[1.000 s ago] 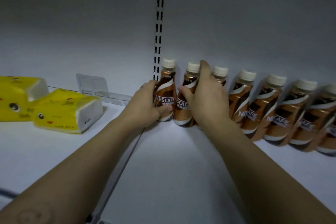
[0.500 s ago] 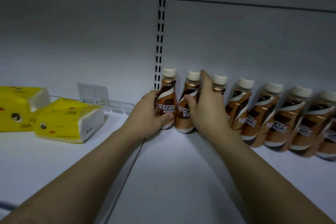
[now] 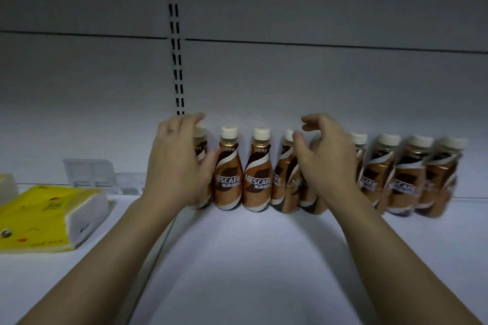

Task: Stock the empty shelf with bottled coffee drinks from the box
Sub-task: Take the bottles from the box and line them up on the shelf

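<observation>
Nescafé coffee bottles [image 3: 228, 177] stand in one row at the back of the white shelf [image 3: 250, 258] — left hand [image 3: 177, 163] and right hand [image 3: 323, 163] open, gripping nothing — rigid, likely heavy, glossy sleeves probably slippery; grasp mid-body.

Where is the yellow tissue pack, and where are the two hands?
yellow tissue pack [image 3: 39, 216]: head view, on its yellow top face.
left hand [image 3: 175, 163]: head view, on the back of the hand.
right hand [image 3: 323, 163]: head view, on the back of the hand.

Nine coffee bottles [image 3: 228, 173] standing in row; two yellow tissue packs [image 3: 39, 219] lying left; two hands [image 3: 177, 161] reaching.
</observation>
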Tool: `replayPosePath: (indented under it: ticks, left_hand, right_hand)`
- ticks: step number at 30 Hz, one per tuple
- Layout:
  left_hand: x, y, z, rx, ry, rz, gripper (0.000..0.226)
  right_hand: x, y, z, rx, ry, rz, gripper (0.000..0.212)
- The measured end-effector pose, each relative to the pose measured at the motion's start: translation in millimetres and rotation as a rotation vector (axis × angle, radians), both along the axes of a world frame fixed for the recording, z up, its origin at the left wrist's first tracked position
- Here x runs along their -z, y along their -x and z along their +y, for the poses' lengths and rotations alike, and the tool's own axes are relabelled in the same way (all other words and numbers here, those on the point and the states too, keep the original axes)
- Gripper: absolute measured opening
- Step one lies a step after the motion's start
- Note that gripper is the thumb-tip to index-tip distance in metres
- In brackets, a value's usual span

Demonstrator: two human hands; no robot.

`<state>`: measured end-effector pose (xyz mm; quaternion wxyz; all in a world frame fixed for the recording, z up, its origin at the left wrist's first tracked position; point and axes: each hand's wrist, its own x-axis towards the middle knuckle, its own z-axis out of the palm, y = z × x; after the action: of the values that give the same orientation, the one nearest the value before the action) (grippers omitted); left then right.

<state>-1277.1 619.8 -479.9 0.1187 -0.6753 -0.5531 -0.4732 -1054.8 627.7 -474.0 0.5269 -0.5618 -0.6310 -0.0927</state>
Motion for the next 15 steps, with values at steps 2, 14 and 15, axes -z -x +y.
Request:
replayPosePath:
  ticks: [2, 14, 15]
  left_hand:
    - [-19.3, -15.9, 1.8, 0.047, -0.014, 0.188, 0.047]
    - [-25.6, -59.9, 45.5, 0.096, 0.125, 0.509, 0.043]
    - [-23.4, -59.7, 44.3, 0.087, 0.119, 0.503, 0.045]
  right_hand:
    - [10.4, -6.4, 0.0, 0.004, 0.032, 0.022, 0.037]
    - [39.8, 4.8, 9.6, -0.043, 0.286, 0.012, 0.078]
    - [39.2, 5.7, 9.9, -0.011, 0.292, -0.009, 0.074]
